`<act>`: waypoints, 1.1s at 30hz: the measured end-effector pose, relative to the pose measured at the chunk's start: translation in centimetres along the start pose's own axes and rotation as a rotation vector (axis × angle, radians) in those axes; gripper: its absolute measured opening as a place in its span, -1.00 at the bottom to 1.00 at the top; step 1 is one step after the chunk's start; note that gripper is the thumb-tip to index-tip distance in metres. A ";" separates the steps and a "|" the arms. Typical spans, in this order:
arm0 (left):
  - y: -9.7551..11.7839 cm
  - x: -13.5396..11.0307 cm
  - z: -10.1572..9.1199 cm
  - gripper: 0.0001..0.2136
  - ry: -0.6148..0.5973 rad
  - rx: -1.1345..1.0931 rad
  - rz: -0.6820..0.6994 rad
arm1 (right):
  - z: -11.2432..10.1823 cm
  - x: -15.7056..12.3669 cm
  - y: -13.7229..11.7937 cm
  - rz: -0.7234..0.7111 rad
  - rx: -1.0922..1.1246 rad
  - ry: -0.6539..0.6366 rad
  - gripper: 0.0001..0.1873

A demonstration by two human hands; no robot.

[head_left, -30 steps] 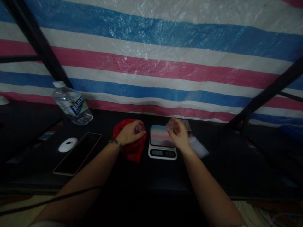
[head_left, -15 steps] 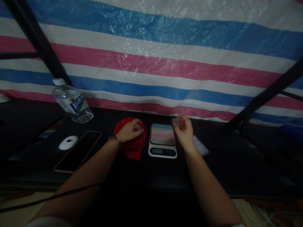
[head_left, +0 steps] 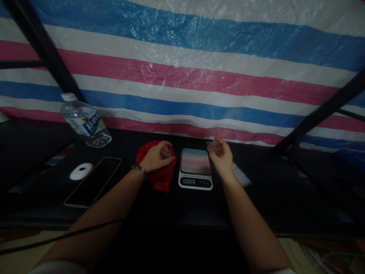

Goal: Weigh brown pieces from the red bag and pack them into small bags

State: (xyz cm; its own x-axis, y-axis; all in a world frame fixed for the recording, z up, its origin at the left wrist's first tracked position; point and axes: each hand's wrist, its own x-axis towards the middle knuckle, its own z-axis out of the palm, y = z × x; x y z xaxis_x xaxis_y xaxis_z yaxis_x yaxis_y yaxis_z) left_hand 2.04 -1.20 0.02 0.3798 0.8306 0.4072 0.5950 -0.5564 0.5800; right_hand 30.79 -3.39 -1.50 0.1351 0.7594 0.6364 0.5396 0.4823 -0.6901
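A red plastic bag [head_left: 162, 180] lies on the dark tabletop, and my left hand [head_left: 155, 158] is over it. The fingers of that hand curl round a small clear plastic packet [head_left: 166, 152]; its contents are too dim to make out. Right of the bag stands a white digital scale [head_left: 195, 182] with a shiny plate on top and a lit display. Beside the scale's right edge, my right hand [head_left: 223, 158] grips a small clear plastic bag [head_left: 213, 146] between thumb and fingers. A flat whitish plastic sheet or bag [head_left: 242, 175] rests behind the right wrist.
A clear bottle with a blue-green label [head_left: 87, 123] stands at the back left. A phone [head_left: 94, 182] and a white oval case [head_left: 81, 171] lie in front of it. Striped plastic sheeting [head_left: 182, 83] hangs behind, between dark metal bars. A dark cord [head_left: 85, 229] crosses my left forearm.
My left fingers have opened a little, so more of the clear packet shows. The right hand has barely moved. The whole view has shifted slightly.
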 end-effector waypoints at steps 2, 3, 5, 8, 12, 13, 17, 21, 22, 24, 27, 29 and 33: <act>0.3 -0.1 0.1 -0.51 -0.037 -0.019 0.015 | 0.1 0.0 -0.3 0.021 0.040 0.045 -0.48; 0.4 -0.1 0.1 -0.50 -0.051 -0.032 0.022 | 0.1 0.1 -0.5 0.027 0.052 0.050 -0.47; 0.6 -0.1 0.1 -0.52 -0.062 -0.055 0.040 | 0.2 0.1 -0.8 0.024 0.035 0.002 -0.46; 0.6 -0.2 0.1 -0.54 -0.060 -0.065 0.050 | 0.4 0.1 -1.2 -0.038 -0.083 -0.161 -0.54; 0.6 -0.2 0.2 -0.55 -0.078 -0.061 0.047 | 0.9 -0.3 -1.5 -0.139 -0.220 -0.397 -0.62; 0.6 -0.2 0.2 -0.55 -0.079 -0.062 0.051 | 1.0 -0.4 -1.5 -0.144 -0.244 -0.433 -0.62; 0.6 -0.3 0.3 -0.57 -0.061 -0.065 0.063 | 1.2 -0.7 -1.5 -0.123 -0.296 -0.490 -0.53; 0.7 -0.3 0.3 -0.57 -0.070 -0.055 0.051 | 0.9 -0.5 -1.4 -0.125 -0.242 -0.432 -0.48; 0.7 -0.3 0.3 -0.57 -0.074 -0.057 0.049 | 0.8 -0.4 -1.4 -0.127 -0.225 -0.402 -0.52; 0.7 -0.3 0.3 -0.57 -0.076 -0.063 0.047 | 0.5 -0.3 -1.5 -0.134 -0.207 -0.333 -0.61; 0.6 -0.3 0.3 -0.58 -0.074 -0.070 0.050 | 0.2 -0.1 -1.5 -0.149 -0.208 -0.250 -0.69; 0.4 -0.3 0.4 -0.58 -0.074 -0.078 0.052 | 0.1 -0.1 -1.6 -0.158 -0.200 -0.216 -0.72; 0.3 -0.3 0.4 -0.58 -0.078 -0.097 0.059 | 0.2 0.0 -1.7 -0.163 -0.176 -0.178 -0.81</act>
State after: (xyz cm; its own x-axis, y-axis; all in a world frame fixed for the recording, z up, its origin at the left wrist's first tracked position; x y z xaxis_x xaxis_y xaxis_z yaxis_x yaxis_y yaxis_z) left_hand 2.39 -1.63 -0.25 0.4683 0.7936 0.3884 0.5005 -0.6005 0.6236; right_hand 29.71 -4.17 -0.39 -0.1047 0.7506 0.6524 0.6802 0.5326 -0.5036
